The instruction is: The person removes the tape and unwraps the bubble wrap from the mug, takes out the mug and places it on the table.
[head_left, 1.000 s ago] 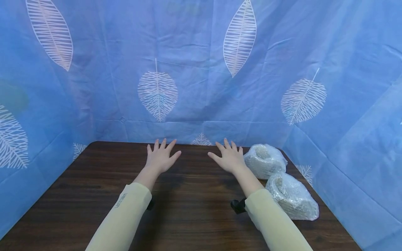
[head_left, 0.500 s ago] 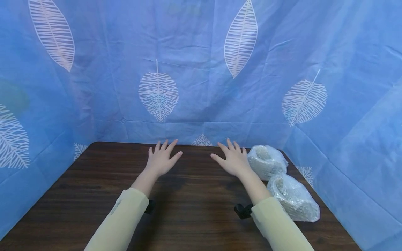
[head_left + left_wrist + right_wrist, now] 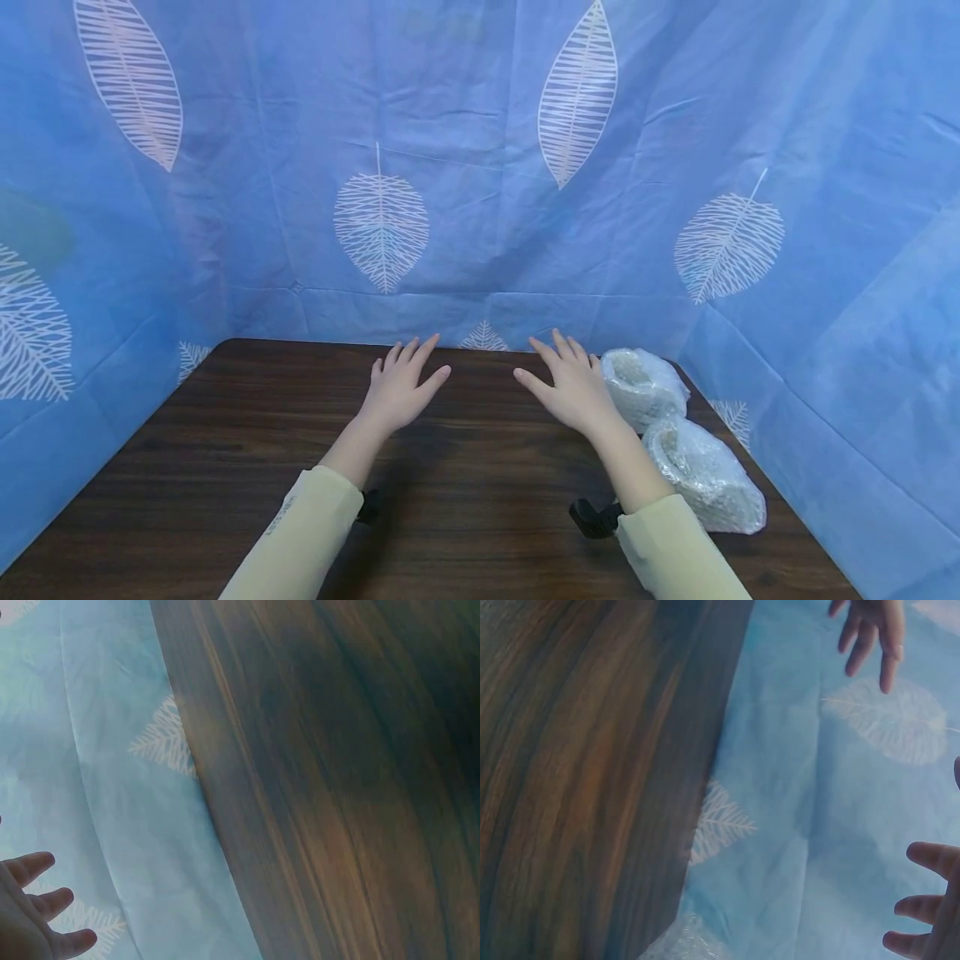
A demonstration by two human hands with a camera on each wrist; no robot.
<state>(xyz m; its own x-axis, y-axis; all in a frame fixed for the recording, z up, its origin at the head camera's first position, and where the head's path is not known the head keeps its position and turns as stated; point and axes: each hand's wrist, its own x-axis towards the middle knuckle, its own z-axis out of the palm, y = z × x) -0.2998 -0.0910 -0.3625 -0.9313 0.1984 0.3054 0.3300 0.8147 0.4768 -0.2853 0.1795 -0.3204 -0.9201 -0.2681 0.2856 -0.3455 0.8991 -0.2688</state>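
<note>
In the head view my left hand [image 3: 397, 393] is held over the dark wooden table [image 3: 480, 467], fingers spread and holding nothing. My right hand [image 3: 573, 389] is level with it on the right, also spread and holding nothing. Just right of the right hand lies a bundle in bubble wrap [image 3: 643, 387]; a second wrapped bundle [image 3: 708, 475] sits nearer, beside the right forearm. What the wrapping contains cannot be made out. The left wrist view catches a few fingers [image 3: 52, 904] at its lower left corner. In the right wrist view both hands show against the cloth.
A blue cloth [image 3: 480, 208] with white leaf prints hangs behind the table and along both sides. Black wrist-camera mounts stick out under both cuffs, such as the right mount [image 3: 596, 518]. The table's back edge [image 3: 330, 342] lies just beyond the fingertips.
Both hands have shifted a little to the right in the head view, still spread. The wrapped bundles stay on the table; the whole view has moved slightly.
</note>
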